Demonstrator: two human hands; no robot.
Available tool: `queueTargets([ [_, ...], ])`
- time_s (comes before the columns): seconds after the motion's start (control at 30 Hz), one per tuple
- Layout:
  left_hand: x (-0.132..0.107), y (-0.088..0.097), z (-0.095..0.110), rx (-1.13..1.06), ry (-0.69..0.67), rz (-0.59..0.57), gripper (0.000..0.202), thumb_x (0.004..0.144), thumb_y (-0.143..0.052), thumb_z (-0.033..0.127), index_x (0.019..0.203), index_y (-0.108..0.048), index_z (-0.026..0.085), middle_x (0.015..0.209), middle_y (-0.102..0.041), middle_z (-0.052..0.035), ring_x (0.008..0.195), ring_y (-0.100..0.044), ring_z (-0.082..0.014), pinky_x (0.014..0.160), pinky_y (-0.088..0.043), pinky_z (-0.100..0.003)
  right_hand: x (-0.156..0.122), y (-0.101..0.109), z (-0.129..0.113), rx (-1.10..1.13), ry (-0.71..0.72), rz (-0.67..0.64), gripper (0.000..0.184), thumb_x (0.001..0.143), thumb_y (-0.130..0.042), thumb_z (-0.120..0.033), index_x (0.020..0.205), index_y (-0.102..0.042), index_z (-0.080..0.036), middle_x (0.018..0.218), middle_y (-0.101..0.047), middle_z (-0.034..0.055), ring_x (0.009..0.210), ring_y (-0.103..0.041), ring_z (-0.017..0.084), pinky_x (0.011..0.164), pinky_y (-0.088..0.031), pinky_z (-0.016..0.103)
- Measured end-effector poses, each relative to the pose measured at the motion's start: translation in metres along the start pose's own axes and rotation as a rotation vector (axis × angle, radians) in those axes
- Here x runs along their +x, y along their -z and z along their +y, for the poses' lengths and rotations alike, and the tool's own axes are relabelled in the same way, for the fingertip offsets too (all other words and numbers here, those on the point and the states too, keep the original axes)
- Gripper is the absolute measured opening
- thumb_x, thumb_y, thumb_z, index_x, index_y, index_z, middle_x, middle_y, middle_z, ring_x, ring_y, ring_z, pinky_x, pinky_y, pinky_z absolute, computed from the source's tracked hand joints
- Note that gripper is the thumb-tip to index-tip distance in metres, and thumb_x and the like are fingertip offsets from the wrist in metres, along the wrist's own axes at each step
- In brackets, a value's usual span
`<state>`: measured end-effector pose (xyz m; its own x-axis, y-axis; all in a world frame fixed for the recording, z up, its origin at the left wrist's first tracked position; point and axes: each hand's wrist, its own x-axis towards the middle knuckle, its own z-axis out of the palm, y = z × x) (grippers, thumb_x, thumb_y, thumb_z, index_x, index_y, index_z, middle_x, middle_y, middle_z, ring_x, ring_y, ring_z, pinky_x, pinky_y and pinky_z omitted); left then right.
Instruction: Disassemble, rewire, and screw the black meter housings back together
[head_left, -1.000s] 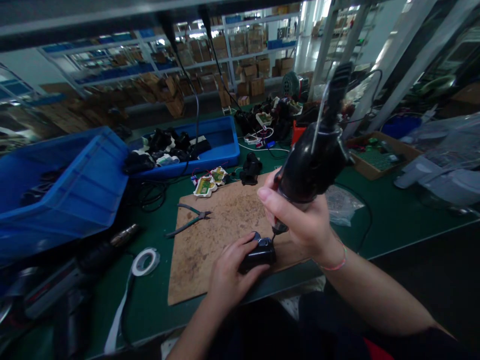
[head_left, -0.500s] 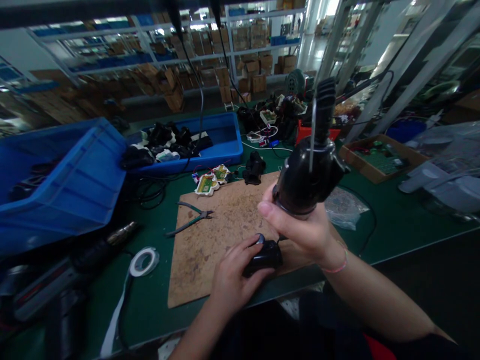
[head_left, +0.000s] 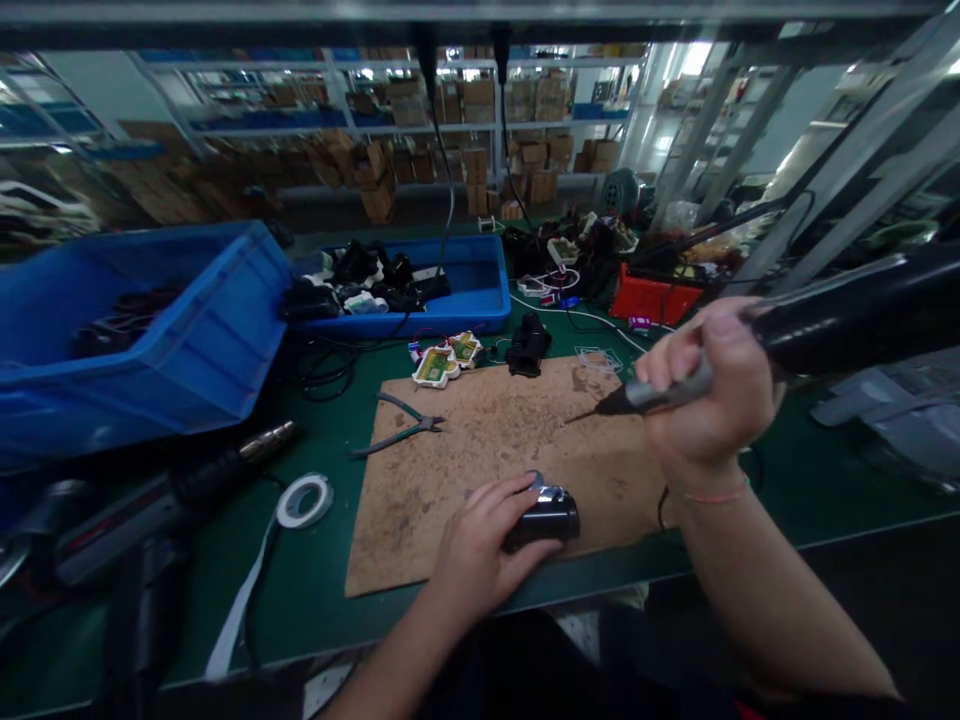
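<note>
My left hand [head_left: 480,545] is closed over a small black plastic housing [head_left: 546,518] that rests near the front edge of a brown board [head_left: 487,440]. My right hand [head_left: 709,395] grips a black electric screwdriver [head_left: 825,325], held almost level above the board's right side. Its bit [head_left: 592,412] points left and is clear of the housing.
Pliers [head_left: 397,432] lie on the board's left edge. Circuit boards [head_left: 446,362] and a black part [head_left: 527,345] sit behind it. Two blue bins [head_left: 150,330] [head_left: 465,290] stand left and back. A tape roll [head_left: 304,500] and another tool [head_left: 187,490] lie at left. A red box [head_left: 652,295] is behind.
My right hand lifted the screwdriver off the housing and swung it from upright to nearly level, moving right. The left hand stays on the housing.
</note>
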<state>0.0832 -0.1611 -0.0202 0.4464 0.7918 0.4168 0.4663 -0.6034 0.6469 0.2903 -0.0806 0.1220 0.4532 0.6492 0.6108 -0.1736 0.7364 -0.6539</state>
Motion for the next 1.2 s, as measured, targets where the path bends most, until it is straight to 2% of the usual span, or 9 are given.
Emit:
queueTargets([
  [0.07, 0.0, 0.0, 0.0, 0.0, 0.0, 0.002, 0.047, 0.084, -0.075, 0.04, 0.126, -0.06, 0.024, 0.133, -0.065, -0.0128, 0.121, -0.062, -0.0296, 0.1, -0.053, -0.051, 0.007, 0.003, 0.02, -0.048, 0.038, 0.075, 0.014, 0.081, -0.07, -0.029, 0.078, -0.058, -0.022, 0.051, -0.043, -0.0101, 0.038, -0.041, 0.008, 0.038, -0.038, 0.022],
  [0.2, -0.001, 0.0, 0.0, -0.002, 0.004, 0.0, 0.047, 0.084, -0.075, 0.041, 0.125, -0.06, 0.024, 0.134, -0.064, -0.0119, 0.122, -0.061, -0.0287, 0.101, -0.053, -0.049, 0.006, 0.012, 0.057, -0.176, 0.018, 0.077, 0.015, 0.079, -0.073, -0.03, 0.078, -0.06, -0.022, 0.051, -0.048, -0.0101, 0.037, -0.046, 0.009, 0.039, -0.039, 0.023],
  [0.37, -0.002, 0.0, 0.0, -0.001, 0.008, 0.007, 0.047, 0.084, -0.075, 0.041, 0.126, -0.06, 0.025, 0.135, -0.064, -0.0107, 0.122, -0.061, -0.0275, 0.102, -0.051, -0.048, 0.0, 0.013, 0.066, -0.112, -0.026, 0.107, 0.015, 0.08, -0.073, -0.028, 0.077, -0.059, -0.021, 0.048, -0.049, -0.0102, 0.036, -0.046, 0.009, 0.038, -0.039, 0.022],
  [0.63, -0.001, 0.001, 0.004, -0.023, 0.052, -0.013, 0.046, 0.084, -0.075, 0.042, 0.124, -0.06, 0.026, 0.136, -0.063, -0.0087, 0.125, -0.059, -0.0262, 0.105, -0.049, -0.046, 0.002, 0.008, 0.049, -0.108, 0.003, 0.123, 0.015, 0.08, -0.071, -0.028, 0.076, -0.059, -0.02, 0.047, -0.046, -0.0104, 0.037, -0.043, 0.009, 0.041, -0.042, 0.022],
  [0.73, -0.001, 0.005, 0.007, -0.072, 0.101, -0.017, 0.053, 0.08, -0.078, 0.045, 0.127, -0.059, 0.028, 0.139, -0.061, -0.0074, 0.128, -0.056, -0.0271, 0.108, -0.046, -0.047, 0.002, 0.005, 0.038, -0.06, -0.006, 0.119, 0.014, 0.08, -0.071, -0.026, 0.077, -0.059, -0.02, 0.048, -0.046, -0.0098, 0.038, -0.042, 0.009, 0.042, -0.041, 0.022],
  [0.83, -0.001, 0.008, 0.006, -0.187, 0.222, 0.059, 0.055, 0.085, -0.073, 0.046, 0.133, -0.055, 0.028, 0.14, -0.059, -0.0075, 0.129, -0.056, -0.0269, 0.11, -0.045, -0.046, 0.0, -0.001, 0.021, -0.002, -0.056, 0.128, 0.016, 0.079, -0.07, -0.028, 0.078, -0.056, -0.02, 0.049, -0.043, -0.01, 0.039, -0.041, 0.009, 0.042, -0.038, 0.021],
  [0.93, 0.002, 0.009, -0.001, -0.308, 0.403, 0.223, 0.037, 0.096, -0.059, 0.041, 0.13, -0.057, 0.026, 0.132, -0.064, -0.0074, 0.118, -0.063, -0.0231, 0.103, -0.05, -0.041, -0.002, -0.01, 0.001, 0.069, -0.128, 0.114, 0.017, 0.081, -0.065, -0.03, 0.075, -0.053, -0.02, 0.051, -0.039, -0.0095, 0.04, -0.035, 0.008, 0.041, -0.034, 0.02],
  [1.0, 0.006, 0.01, -0.005, -0.324, 0.464, 0.291, 0.031, 0.096, -0.058, 0.038, 0.124, -0.062, 0.025, 0.124, -0.068, -0.0067, 0.111, -0.065, -0.0217, 0.098, -0.052, -0.039, -0.005, -0.017, -0.011, 0.11, -0.15, 0.097, 0.018, 0.083, -0.061, -0.031, 0.073, -0.052, -0.02, 0.052, -0.035, -0.009, 0.041, -0.031, 0.007, 0.041, -0.032, 0.02],
  [1.2, 0.021, 0.021, -0.003, -0.221, 0.362, 0.32, 0.027, 0.089, -0.069, 0.033, 0.115, -0.071, 0.026, 0.118, -0.07, -0.0044, 0.112, -0.064, -0.0212, 0.1, -0.05, -0.036, -0.018, -0.044, -0.023, 0.176, -0.193, 0.062, 0.016, 0.082, -0.06, -0.033, 0.075, -0.056, -0.02, 0.055, -0.031, -0.0086, 0.042, -0.029, 0.007, 0.043, -0.032, 0.02],
])
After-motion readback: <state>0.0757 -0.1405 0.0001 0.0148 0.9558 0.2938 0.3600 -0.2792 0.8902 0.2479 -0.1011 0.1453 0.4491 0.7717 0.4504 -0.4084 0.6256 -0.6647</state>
